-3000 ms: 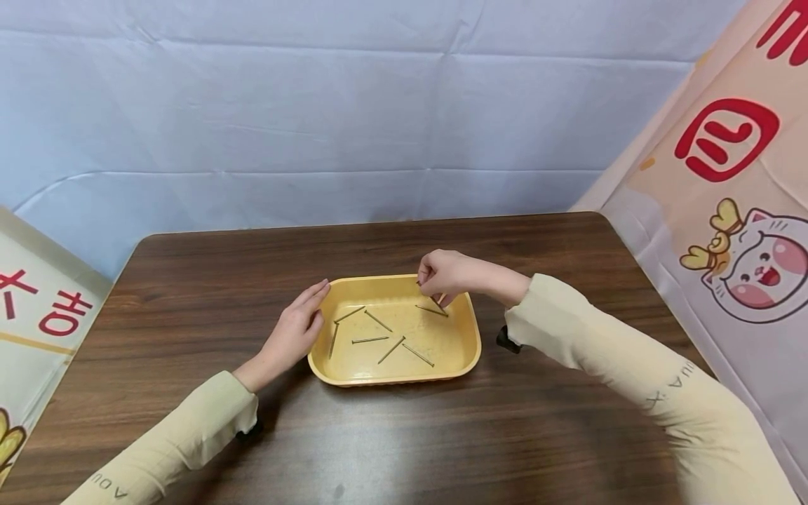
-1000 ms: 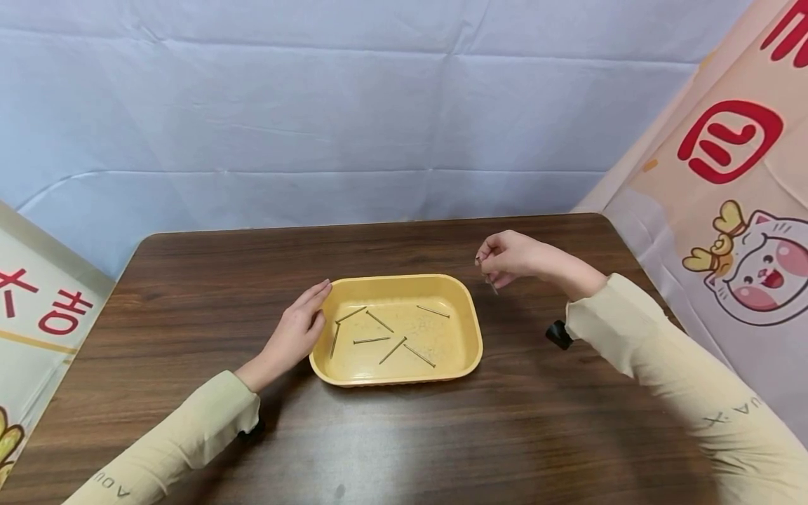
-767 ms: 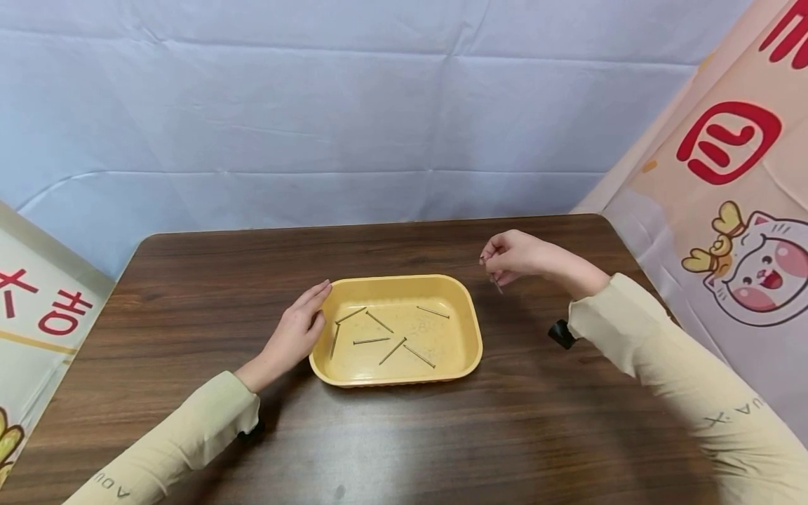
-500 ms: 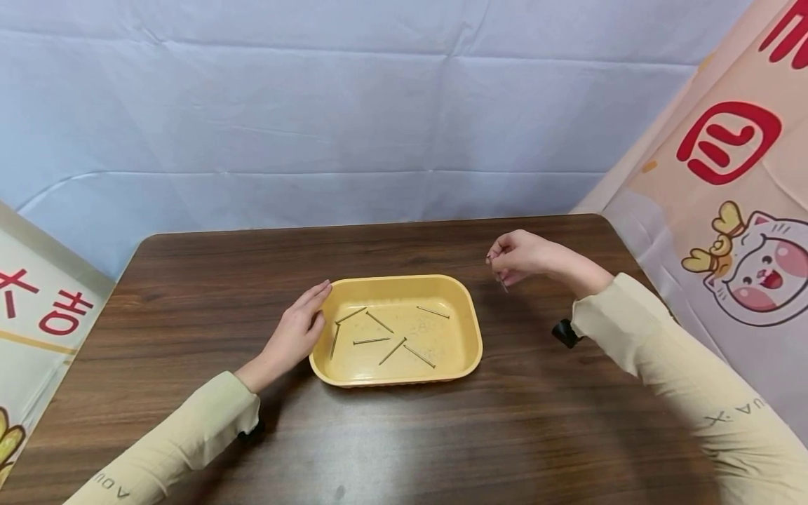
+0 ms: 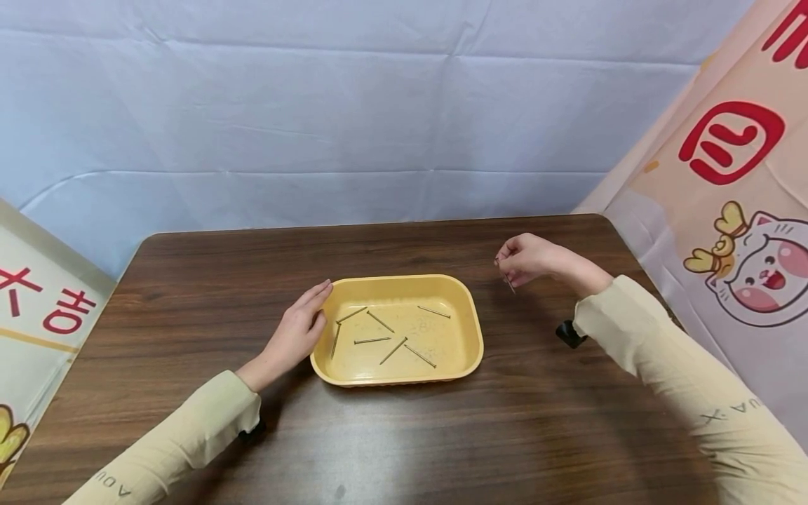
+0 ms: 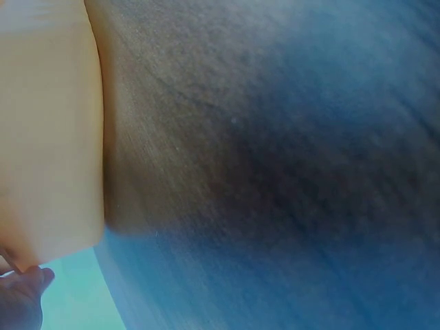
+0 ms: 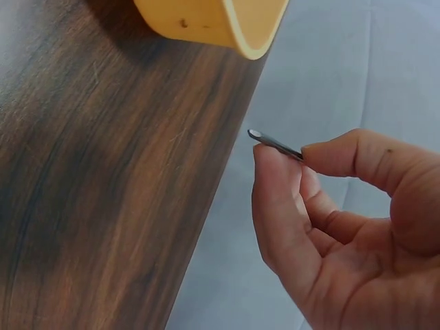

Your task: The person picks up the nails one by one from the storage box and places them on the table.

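A yellow plastic tray [image 5: 451, 337] sits on the table with several nails lying scattered on its floor, one of them a nail [image 5: 433, 311] near the right back. My left hand [image 5: 295, 330] rests against the tray's left rim, fingers fairly straight; in the left wrist view only part of the left hand [image 6: 19, 302] shows beside the tray wall [image 6: 48, 137]. To the right of the tray, above the table, my right hand [image 5: 529, 258] pinches a single nail [image 7: 273, 143] between thumb and index finger. The nail points downward in the head view.
The dark wood-grain table [image 5: 379, 449] reaches out on all sides of the tray. A pale cloth backdrop [image 5: 315, 140] hangs behind its far edge, and printed banners [image 5: 719, 140] stand at both sides.
Three seconds ago the right hand was inside the tray's back right; it has come out to the right with a nail, and lately drifts slightly further right. The left hand stays at the rim.
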A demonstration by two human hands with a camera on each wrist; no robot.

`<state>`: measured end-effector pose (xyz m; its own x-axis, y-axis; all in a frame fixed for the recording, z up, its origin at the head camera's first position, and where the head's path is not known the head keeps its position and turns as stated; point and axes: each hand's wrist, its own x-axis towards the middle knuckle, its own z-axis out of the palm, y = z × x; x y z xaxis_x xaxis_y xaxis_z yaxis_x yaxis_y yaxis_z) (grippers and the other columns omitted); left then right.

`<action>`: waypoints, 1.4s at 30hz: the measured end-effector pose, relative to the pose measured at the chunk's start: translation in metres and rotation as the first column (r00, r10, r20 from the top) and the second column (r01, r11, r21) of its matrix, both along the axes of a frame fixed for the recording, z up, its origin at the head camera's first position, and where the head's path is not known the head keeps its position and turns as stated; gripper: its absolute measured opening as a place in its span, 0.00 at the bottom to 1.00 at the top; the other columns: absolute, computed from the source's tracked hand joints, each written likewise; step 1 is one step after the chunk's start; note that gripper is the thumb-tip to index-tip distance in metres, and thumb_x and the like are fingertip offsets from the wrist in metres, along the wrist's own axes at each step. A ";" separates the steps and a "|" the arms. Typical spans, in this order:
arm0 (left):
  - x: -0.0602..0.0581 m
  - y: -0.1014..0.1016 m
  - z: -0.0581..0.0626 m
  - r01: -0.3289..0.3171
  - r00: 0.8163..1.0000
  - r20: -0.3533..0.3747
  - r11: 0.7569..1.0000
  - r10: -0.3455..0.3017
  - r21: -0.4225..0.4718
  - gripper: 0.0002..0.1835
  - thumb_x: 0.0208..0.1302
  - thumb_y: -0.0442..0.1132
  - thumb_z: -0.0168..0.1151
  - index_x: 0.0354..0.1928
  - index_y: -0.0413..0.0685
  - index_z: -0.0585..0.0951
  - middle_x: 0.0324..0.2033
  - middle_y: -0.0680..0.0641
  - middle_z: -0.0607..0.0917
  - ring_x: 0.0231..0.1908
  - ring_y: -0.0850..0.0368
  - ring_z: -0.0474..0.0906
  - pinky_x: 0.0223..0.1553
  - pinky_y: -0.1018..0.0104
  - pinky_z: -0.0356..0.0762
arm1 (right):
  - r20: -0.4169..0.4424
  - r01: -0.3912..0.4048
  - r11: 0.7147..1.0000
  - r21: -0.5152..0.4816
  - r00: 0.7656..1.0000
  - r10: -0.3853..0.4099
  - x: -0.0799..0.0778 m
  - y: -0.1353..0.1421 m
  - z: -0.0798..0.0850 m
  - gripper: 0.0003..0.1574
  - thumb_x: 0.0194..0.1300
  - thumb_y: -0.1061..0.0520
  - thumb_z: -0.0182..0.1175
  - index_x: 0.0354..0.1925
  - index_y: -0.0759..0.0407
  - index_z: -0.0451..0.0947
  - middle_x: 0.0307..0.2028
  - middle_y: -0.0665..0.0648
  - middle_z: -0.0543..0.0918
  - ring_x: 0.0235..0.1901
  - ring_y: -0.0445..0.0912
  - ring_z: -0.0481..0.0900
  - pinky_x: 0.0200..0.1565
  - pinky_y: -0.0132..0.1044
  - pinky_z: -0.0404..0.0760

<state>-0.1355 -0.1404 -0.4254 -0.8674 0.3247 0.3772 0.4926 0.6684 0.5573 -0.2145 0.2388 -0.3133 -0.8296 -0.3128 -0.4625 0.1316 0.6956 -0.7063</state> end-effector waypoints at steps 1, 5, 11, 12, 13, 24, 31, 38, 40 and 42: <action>0.000 0.000 0.000 -0.001 1.000 0.002 1.000 0.001 -0.001 0.24 0.58 0.23 0.50 0.59 0.29 0.68 0.59 0.36 0.69 0.58 0.45 0.67 0.55 0.52 0.67 | 0.003 0.002 1.000 0.003 1.000 -0.002 -0.001 0.000 -0.001 0.12 0.54 0.67 0.50 0.39 0.72 0.67 0.22 0.53 0.73 0.23 0.39 0.73 0.29 0.33 0.79; 0.001 0.000 0.000 -0.004 1.000 0.014 1.000 0.004 -0.002 0.24 0.58 0.24 0.50 0.59 0.30 0.68 0.59 0.36 0.69 0.59 0.45 0.66 0.55 0.52 0.67 | 0.008 0.008 1.000 0.022 1.000 -0.008 -0.003 0.002 -0.006 0.11 0.55 0.67 0.50 0.39 0.73 0.67 0.22 0.53 0.73 0.22 0.39 0.73 0.29 0.33 0.80; 0.001 0.000 0.001 -0.003 1.000 0.016 1.000 0.003 -0.007 0.24 0.59 0.24 0.49 0.59 0.29 0.68 0.59 0.36 0.69 0.59 0.45 0.66 0.55 0.52 0.67 | 0.002 0.010 0.999 0.037 1.000 -0.010 -0.006 0.005 -0.013 0.09 0.57 0.67 0.49 0.38 0.73 0.67 0.21 0.53 0.73 0.22 0.39 0.73 0.29 0.34 0.80; 0.002 0.000 0.001 -0.003 1.000 0.015 1.000 0.003 -0.007 0.24 0.59 0.24 0.49 0.59 0.29 0.68 0.59 0.36 0.69 0.59 0.45 0.66 0.55 0.52 0.67 | 0.000 0.008 0.999 0.039 1.000 -0.008 -0.006 0.005 -0.014 0.09 0.57 0.67 0.49 0.37 0.73 0.67 0.21 0.54 0.73 0.22 0.39 0.73 0.29 0.34 0.80; 0.001 0.000 0.001 -0.002 1.000 0.014 1.000 0.003 -0.007 0.24 0.59 0.24 0.49 0.59 0.29 0.68 0.59 0.36 0.69 0.59 0.45 0.66 0.55 0.52 0.67 | -0.001 0.010 0.999 0.040 1.000 -0.010 -0.006 0.005 -0.015 0.09 0.57 0.67 0.49 0.38 0.73 0.67 0.21 0.54 0.73 0.21 0.39 0.73 0.29 0.34 0.80; 0.001 0.000 0.000 -0.004 1.000 0.010 1.000 0.004 -0.001 0.23 0.58 0.24 0.50 0.59 0.30 0.68 0.59 0.36 0.69 0.59 0.45 0.66 0.56 0.53 0.67 | 0.005 0.018 0.998 0.053 1.000 -0.019 -0.012 0.009 -0.028 0.11 0.57 0.67 0.47 0.39 0.75 0.66 0.23 0.55 0.72 0.22 0.40 0.73 0.31 0.37 0.81; 0.000 0.000 0.000 -0.005 1.000 0.010 1.000 0.005 0.004 0.24 0.58 0.24 0.50 0.59 0.30 0.68 0.59 0.36 0.69 0.59 0.45 0.66 0.55 0.52 0.67 | 0.030 0.043 0.998 0.036 0.999 -0.044 -0.014 0.013 -0.036 0.12 0.57 0.67 0.46 0.40 0.75 0.66 0.24 0.55 0.73 0.23 0.40 0.73 0.32 0.37 0.80; 0.001 0.000 0.000 -0.006 1.000 0.019 1.000 0.006 0.002 0.24 0.59 0.24 0.50 0.59 0.30 0.68 0.60 0.36 0.69 0.59 0.46 0.66 0.56 0.53 0.66 | 0.044 0.054 0.998 0.033 0.998 -0.055 -0.018 0.015 -0.045 0.13 0.55 0.68 0.43 0.39 0.75 0.67 0.23 0.55 0.72 0.22 0.40 0.73 0.32 0.37 0.79; 0.001 0.000 0.000 -0.005 1.000 0.022 1.000 0.005 0.001 0.24 0.59 0.24 0.50 0.59 0.30 0.68 0.60 0.36 0.69 0.59 0.46 0.66 0.56 0.53 0.66 | 0.048 0.059 0.997 0.040 0.997 -0.061 -0.019 0.016 -0.046 0.12 0.56 0.68 0.44 0.39 0.75 0.67 0.23 0.54 0.72 0.22 0.40 0.73 0.32 0.37 0.79; 0.001 0.000 0.000 -0.005 1.000 0.022 1.000 0.005 0.001 0.24 0.59 0.24 0.50 0.59 0.30 0.68 0.60 0.37 0.69 0.59 0.46 0.66 0.56 0.53 0.66 | 0.053 0.068 0.997 0.047 0.996 -0.070 -0.021 0.016 -0.048 0.11 0.56 0.68 0.44 0.38 0.74 0.68 0.23 0.54 0.72 0.22 0.40 0.73 0.32 0.37 0.79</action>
<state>-0.1350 -0.1408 -0.4255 -0.8772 0.3198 0.3581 0.4766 0.6701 0.5691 -0.2352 0.2551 -0.3615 -0.8216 -0.2336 -0.5201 0.2180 0.7142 -0.6651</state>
